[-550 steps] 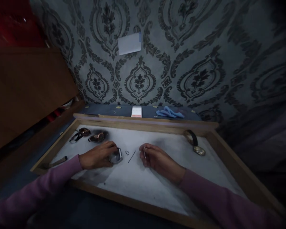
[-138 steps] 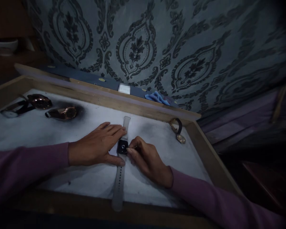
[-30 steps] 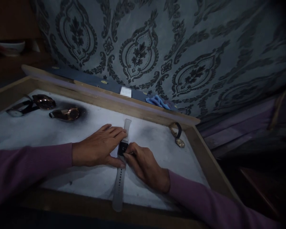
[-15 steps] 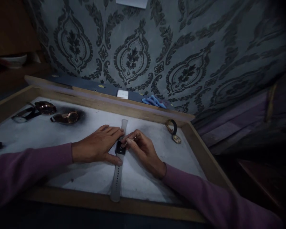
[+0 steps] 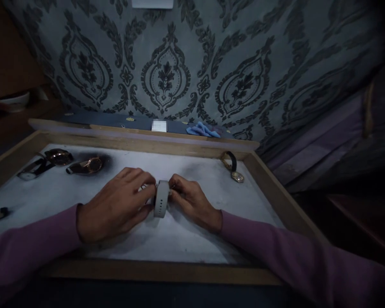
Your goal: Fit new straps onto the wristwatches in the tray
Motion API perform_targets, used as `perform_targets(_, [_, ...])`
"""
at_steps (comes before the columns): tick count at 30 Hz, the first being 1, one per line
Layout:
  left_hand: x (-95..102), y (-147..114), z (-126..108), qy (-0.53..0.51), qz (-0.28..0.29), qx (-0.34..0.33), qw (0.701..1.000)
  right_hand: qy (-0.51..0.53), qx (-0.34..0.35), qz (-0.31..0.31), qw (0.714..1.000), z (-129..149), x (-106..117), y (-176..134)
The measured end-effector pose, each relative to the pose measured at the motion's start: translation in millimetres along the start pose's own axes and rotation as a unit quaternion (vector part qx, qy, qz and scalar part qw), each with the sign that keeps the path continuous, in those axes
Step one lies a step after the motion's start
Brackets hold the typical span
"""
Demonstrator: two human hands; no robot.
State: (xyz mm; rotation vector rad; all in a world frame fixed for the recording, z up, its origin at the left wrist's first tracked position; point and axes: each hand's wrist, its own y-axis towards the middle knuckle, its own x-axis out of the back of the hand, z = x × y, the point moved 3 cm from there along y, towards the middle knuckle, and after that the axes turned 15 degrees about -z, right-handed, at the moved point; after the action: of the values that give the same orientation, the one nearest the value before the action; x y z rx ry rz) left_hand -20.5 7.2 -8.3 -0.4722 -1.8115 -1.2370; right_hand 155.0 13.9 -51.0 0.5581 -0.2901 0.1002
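A smartwatch with a pale grey strap [image 5: 161,199] is raised between my hands over the white-lined tray. The perforated part of its strap faces me and hides most of the dark case. At its left side my left hand [image 5: 122,203] is closed, with fingertips and thumb gripping the watch. Close against the right side, my right hand [image 5: 194,201] is pinched; what lies between its fingertips is too small and dim to make out.
The shallow wooden tray [image 5: 167,273] has raised walls. Several watches lie at its left, among them a rose-gold one [image 5: 93,164]. A gold watch with a black strap [image 5: 237,176] sits at the right. Behind are a blue cloth [image 5: 202,129] and a patterned wall.
The smartwatch, stretched flat before, is now lifted and turned with its strap bent toward me. My left hand went from lying flat across it to gripping it. The view shifted slightly.
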Motion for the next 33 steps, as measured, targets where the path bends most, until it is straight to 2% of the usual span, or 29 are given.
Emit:
perform_targets(2, [-0.4,-0.7,-7.9,-0.01,0.024,-0.033,0.999,0.001,0.006,-0.004,1.0,0.4,0.1,0.4])
perform_targets(9, [-13.5,-2.5,-15.2,-0.069,0.084,-0.023,0.994,-0.002,-0.019,-0.001,1.0,-1.2,0.0,-0.1])
perform_targets(13, [-15.9,-1.1,-13.6,-0.077,0.075,-0.02,0.994,0.0,-0.011,-0.007,1.0,-1.9,0.6,0.6])
perform_targets(19, [-19.5,-1.4,-3.4,-0.187,0.061,0.077,0.978,-0.009,-0.013,-0.014,1.0,-1.2,0.0,1.9])
perform_targets(22, [-17.7,-0.9,0.4,-0.208,0.07,0.119,0.968,0.019,-0.032,-0.016,0.999,-1.1,-0.4,1.5])
perform_targets(25, [-14.9,-0.7,1.7,-0.211,0.075,0.132,0.966,0.027,-0.036,-0.018,0.999,-1.1,-0.5,1.2])
perform_targets(28, [-11.9,-3.1,-2.1,-0.17,0.074,0.074,0.98,0.024,-0.032,-0.014,0.999,-1.1,-0.7,1.0])
perform_targets(33, [-6.5,-11.0,-17.6,-0.056,0.09,-0.097,0.99,0.031,-0.044,-0.011,0.998,-2.6,-1.4,-0.1])
